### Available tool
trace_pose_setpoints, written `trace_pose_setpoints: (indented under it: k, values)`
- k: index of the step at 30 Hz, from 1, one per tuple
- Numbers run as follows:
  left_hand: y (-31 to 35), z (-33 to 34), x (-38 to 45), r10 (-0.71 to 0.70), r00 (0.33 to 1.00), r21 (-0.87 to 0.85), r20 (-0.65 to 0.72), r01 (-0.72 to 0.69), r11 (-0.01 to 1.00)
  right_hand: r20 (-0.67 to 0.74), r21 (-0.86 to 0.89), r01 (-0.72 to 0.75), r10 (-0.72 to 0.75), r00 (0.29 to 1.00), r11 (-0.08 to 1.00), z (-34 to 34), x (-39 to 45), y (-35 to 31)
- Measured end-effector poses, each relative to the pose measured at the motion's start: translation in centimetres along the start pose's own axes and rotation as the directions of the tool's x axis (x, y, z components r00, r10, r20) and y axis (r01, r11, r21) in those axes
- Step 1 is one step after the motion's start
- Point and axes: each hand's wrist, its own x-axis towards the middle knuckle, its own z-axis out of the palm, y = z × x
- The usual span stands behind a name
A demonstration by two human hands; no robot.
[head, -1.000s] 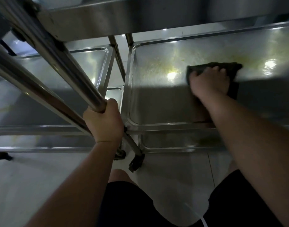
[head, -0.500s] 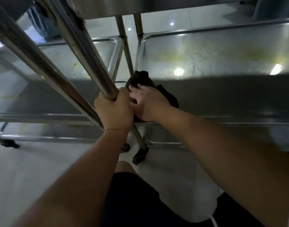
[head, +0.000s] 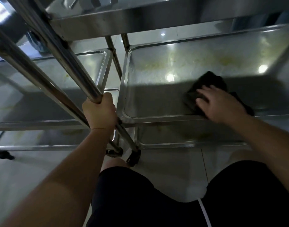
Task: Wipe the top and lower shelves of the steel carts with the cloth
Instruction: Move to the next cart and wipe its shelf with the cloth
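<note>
While the left hand (head: 99,112) grips the steel cart's upright pole (head: 71,66), the right hand (head: 220,105) presses flat, fingers spread, on the dark cloth (head: 207,82). That cloth lies on the middle shelf (head: 157,95), near its front edge toward the right. Yellowish stains (head: 225,60) mark the shelf's far side.

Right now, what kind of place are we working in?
Probably a commercial kitchen or canteen service area, though that is a guess. Two wheeled steel carts stand side by side on a glossy tiled floor, and the middle shelf under the cloth carries yellowish, food-like stains.
</note>
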Motion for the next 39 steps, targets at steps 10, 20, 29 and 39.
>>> trace_pose_setpoints:
  k: [10,20,29,39]
  values:
    - [1.3,-0.3,-1.0,-0.104,0.994,0.129,-0.041,0.109,0.986,0.012,-0.007,-0.110,0.110,0.994,0.994,-0.7,-0.9,-0.7]
    - [-6.2,-1.7,-12.9,-0.256,0.963,0.576,0.085,0.162,0.801,0.048,0.020,0.182,-0.183,0.982,0.983,1.4,-1.1,-6.6]
    - [0.3,12.6,-16.7,0.171,0.648,0.308,0.742,-0.556,0.772,-0.016,-0.026,-0.012,0.012,1.000,1.000,-4.0,-3.6,10.5]
    - [2.5,25.6,-18.4,0.040,0.586,0.453,0.809,-0.665,0.594,-0.140,-0.011,-0.367,0.362,0.922,0.930,-8.1,-6.0,24.7]
